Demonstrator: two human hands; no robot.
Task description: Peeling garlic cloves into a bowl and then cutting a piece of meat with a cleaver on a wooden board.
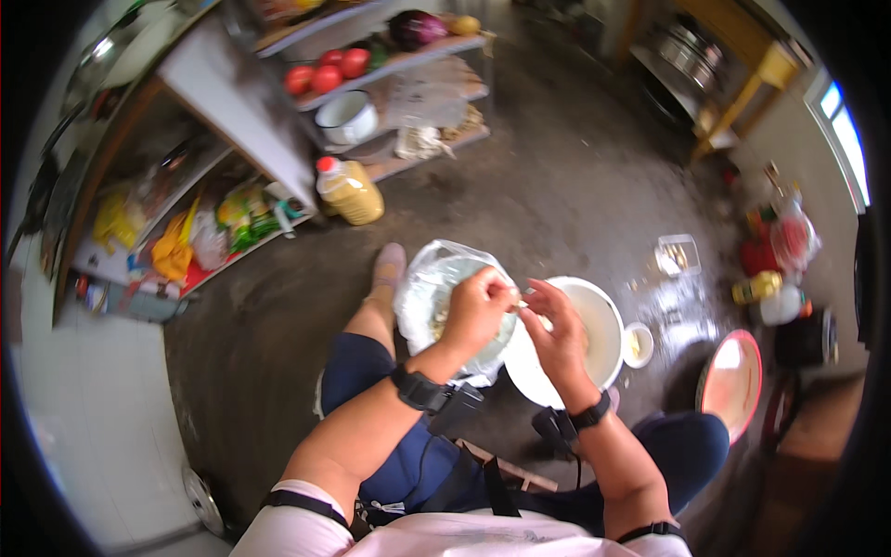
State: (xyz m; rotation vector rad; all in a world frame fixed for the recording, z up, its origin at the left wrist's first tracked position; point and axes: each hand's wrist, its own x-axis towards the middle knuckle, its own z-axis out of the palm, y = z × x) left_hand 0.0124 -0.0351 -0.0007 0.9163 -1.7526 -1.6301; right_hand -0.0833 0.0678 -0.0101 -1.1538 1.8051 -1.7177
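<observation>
My left hand (480, 304) and my right hand (557, 339) meet fingertip to fingertip in front of me. Pinched between them is a small white piece (522, 304), too small to identify for certain. Beneath my left hand stands a bin lined with a clear plastic bag (422, 278), with some pale scraps inside. A large white basin (608, 316) sits under my right hand, its contents mostly hidden by the hand. Just right of the basin, a small white cup (648, 347) holds pale yellowish bits.
A clear plastic tray (689, 243) with small pieces lies on the dark floor (557, 186). A red-rimmed basin (733, 385) leans at the right. An oil jug (351, 192) stands by shelves holding tomatoes (327, 78) and a white pot (346, 118). Bottles (766, 283) crowd the right wall.
</observation>
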